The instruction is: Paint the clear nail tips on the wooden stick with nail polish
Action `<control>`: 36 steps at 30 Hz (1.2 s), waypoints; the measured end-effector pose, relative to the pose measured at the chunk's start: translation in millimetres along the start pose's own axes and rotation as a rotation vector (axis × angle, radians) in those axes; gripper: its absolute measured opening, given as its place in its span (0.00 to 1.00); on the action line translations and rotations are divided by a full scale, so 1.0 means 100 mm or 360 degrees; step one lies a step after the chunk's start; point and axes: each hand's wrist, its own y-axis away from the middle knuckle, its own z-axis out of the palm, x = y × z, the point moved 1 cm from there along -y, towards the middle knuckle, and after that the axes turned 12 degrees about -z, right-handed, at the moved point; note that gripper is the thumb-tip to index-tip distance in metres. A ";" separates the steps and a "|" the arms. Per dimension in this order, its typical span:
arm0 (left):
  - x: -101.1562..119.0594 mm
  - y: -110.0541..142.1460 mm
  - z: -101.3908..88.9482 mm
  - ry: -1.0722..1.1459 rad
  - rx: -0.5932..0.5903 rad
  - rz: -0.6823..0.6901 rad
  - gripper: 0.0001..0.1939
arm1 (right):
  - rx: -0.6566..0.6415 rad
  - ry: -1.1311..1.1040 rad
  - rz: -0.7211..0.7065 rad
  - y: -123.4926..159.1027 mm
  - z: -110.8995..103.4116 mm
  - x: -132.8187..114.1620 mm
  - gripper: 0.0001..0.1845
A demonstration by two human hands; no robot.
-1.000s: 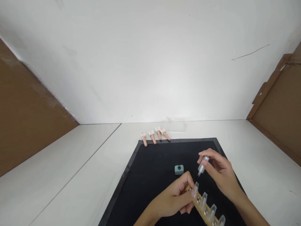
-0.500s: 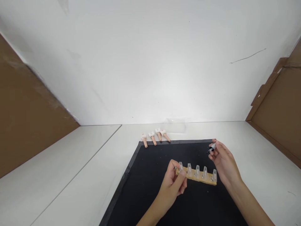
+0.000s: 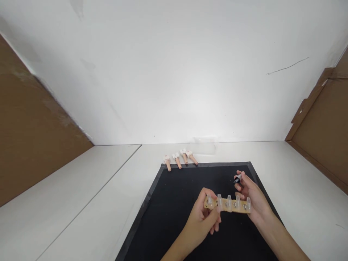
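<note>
My left hand (image 3: 204,214) is closed around the left end of a yellowish strip (image 3: 241,210) that carries several clear nail tips (image 3: 229,203) in a row. Metal-looking round mounts show at the bases of the tips. In my right hand (image 3: 254,197) is a nail polish brush (image 3: 237,178) with a silver-grey cap, pinched between thumb and fingers. Its dark tip points down and left, above the strip and apart from it. The strip's right end lies in front of or against my right palm; I cannot tell which.
A black mat (image 3: 168,203) with a taped border lies on the white table (image 3: 108,206). Several small bottles with peach caps (image 3: 178,162) lie at its far edge, near a clear plastic tray (image 3: 202,146). Brown cardboard panels (image 3: 32,127) stand at both sides.
The strip has swung from slanting toward me to nearly level across the mat. My right hand with the brush moved away from the tips, up and right, then slightly back down. The teal object no longer shows.
</note>
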 end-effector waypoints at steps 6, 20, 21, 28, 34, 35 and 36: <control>0.01 -0.04 -0.02 -0.0011 0.0025 -0.0105 0.24 | -0.0021 0.0011 0.0030 0.04 0.04 -0.02 0.16; -0.08 -0.10 -0.07 0.0167 -0.0044 -0.0110 0.18 | -0.0219 0.0084 -0.0221 0.00 0.05 -0.08 0.16; -0.09 -0.10 -0.07 0.0170 -0.0074 -0.0122 0.17 | -0.0236 0.0092 -0.0249 -0.01 0.05 -0.09 0.17; -0.01 -0.03 -0.07 0.0073 -0.0186 -0.0208 0.13 | -0.0359 0.0295 -0.0584 0.11 0.09 -0.26 0.18; -0.03 -0.04 -0.04 -0.0036 -0.0281 -0.0258 0.11 | -0.0794 0.0635 -0.0837 0.20 0.05 -0.30 0.19; -0.03 -0.04 -0.04 -0.0051 -0.0296 -0.0269 0.11 | -0.0860 0.0684 -0.0850 0.21 0.05 -0.30 0.19; -0.04 -0.04 -0.03 -0.0062 -0.0310 -0.0278 0.11 | -0.0926 0.0741 -0.0859 0.22 0.05 -0.30 0.18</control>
